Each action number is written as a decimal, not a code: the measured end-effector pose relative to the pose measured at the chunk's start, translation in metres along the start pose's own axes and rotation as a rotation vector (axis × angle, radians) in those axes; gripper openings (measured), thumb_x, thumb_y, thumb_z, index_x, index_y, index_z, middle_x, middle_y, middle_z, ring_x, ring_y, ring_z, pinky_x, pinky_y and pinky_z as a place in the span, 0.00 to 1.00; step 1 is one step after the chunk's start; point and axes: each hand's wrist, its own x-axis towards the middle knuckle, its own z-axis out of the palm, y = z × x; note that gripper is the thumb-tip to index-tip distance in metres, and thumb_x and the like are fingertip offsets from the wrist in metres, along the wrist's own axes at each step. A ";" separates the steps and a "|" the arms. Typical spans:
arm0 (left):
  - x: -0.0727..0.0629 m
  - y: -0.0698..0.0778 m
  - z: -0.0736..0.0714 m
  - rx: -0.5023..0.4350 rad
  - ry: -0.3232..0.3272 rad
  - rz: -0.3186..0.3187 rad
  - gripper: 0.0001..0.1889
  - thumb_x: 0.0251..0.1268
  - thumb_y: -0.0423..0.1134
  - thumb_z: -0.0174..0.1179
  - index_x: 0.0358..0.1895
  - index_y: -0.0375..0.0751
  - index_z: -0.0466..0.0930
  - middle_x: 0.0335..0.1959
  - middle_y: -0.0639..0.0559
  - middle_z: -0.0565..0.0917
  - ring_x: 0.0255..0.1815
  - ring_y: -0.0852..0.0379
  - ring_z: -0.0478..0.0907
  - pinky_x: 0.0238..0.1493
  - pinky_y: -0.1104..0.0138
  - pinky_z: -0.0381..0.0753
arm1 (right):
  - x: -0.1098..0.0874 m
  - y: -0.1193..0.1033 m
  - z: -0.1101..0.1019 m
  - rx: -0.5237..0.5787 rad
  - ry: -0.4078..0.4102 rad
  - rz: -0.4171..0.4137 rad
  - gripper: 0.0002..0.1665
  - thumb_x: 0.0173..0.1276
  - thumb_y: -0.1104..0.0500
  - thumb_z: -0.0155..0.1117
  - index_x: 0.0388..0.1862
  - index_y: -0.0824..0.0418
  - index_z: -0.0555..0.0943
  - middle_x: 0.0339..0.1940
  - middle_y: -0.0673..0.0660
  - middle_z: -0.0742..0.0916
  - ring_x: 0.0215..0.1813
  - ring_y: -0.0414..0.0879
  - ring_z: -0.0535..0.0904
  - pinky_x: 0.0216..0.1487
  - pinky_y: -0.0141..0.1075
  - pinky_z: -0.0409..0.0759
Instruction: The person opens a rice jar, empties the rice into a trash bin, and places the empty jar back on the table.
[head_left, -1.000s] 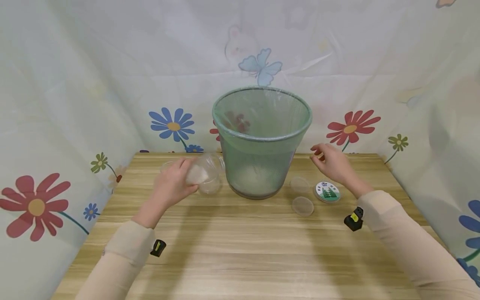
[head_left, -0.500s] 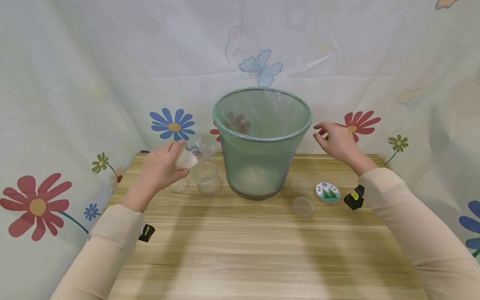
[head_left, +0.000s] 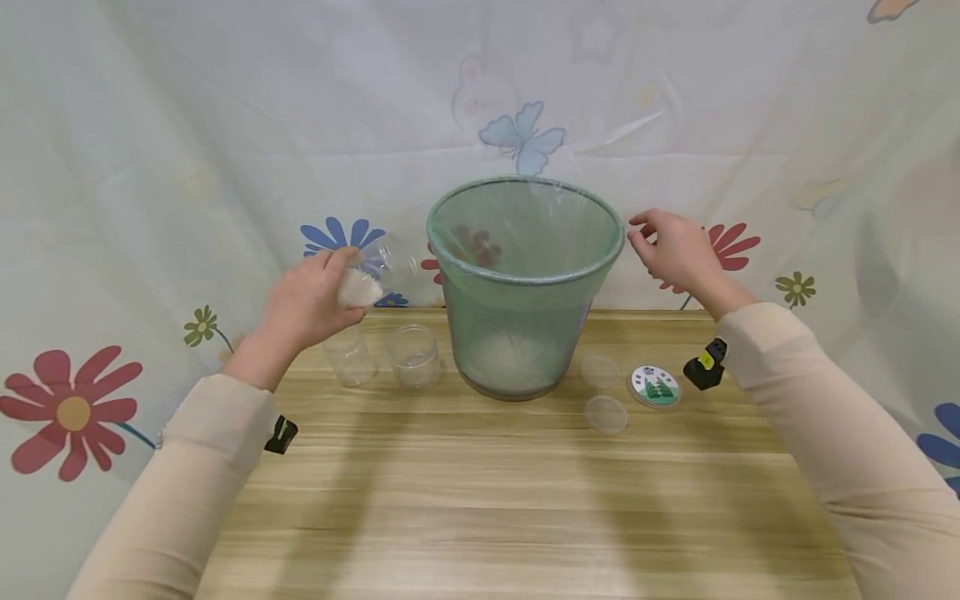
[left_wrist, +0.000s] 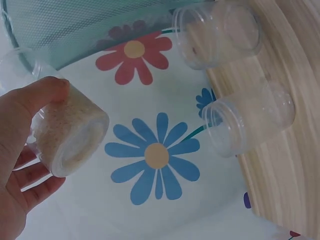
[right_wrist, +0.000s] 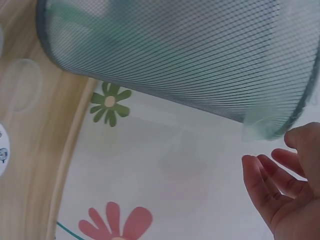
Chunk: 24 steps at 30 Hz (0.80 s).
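My left hand [head_left: 303,298] grips a clear plastic jar [left_wrist: 70,132] partly filled with white rice-like grains [head_left: 358,288]. The jar is tilted, its mouth toward the bin, and held above the back of the table. A green mesh wastebasket [head_left: 517,333] with a clear bag over its rim stands at the table's middle back. Beside the rim on the right, my right hand [head_left: 673,254] hangs with fingers loosely bent and nothing in them; the right wrist view shows its thumb close to the rim [right_wrist: 280,131].
Two clear jars [head_left: 415,358] stand on the table left of the wastebasket. To its right lie two translucent lids [head_left: 606,413] and a round lid with a green and white label [head_left: 655,386]. A flower-printed curtain [head_left: 300,108] encloses the table's back and sides.
My left hand has lifted the jar of grains up and leftward off the area near the standing jars. My right hand has risen from behind the labelled lid to the wastebasket's rim.
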 end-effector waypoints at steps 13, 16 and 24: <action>0.019 -0.006 -0.023 0.035 -0.003 -0.031 0.41 0.45 0.47 0.67 0.64 0.38 0.61 0.51 0.36 0.74 0.40 0.40 0.75 0.30 0.48 0.77 | 0.019 -0.018 -0.022 0.088 -0.151 0.136 0.30 0.71 0.48 0.43 0.63 0.67 0.66 0.54 0.71 0.78 0.29 0.52 0.84 0.49 0.53 0.74; 0.022 -0.006 -0.029 0.036 -0.011 -0.033 0.41 0.46 0.47 0.67 0.64 0.38 0.60 0.49 0.36 0.74 0.39 0.40 0.75 0.29 0.49 0.76 | 0.021 -0.021 -0.024 0.105 -0.175 0.160 0.31 0.70 0.47 0.45 0.63 0.68 0.66 0.54 0.72 0.78 0.30 0.51 0.85 0.50 0.53 0.74; 0.036 0.000 -0.042 0.051 -0.030 -0.039 0.42 0.47 0.47 0.66 0.66 0.38 0.58 0.49 0.36 0.74 0.36 0.42 0.74 0.26 0.53 0.76 | 0.026 -0.029 -0.026 0.163 -0.229 0.250 0.34 0.68 0.48 0.47 0.62 0.72 0.66 0.47 0.72 0.81 0.30 0.47 0.85 0.54 0.52 0.73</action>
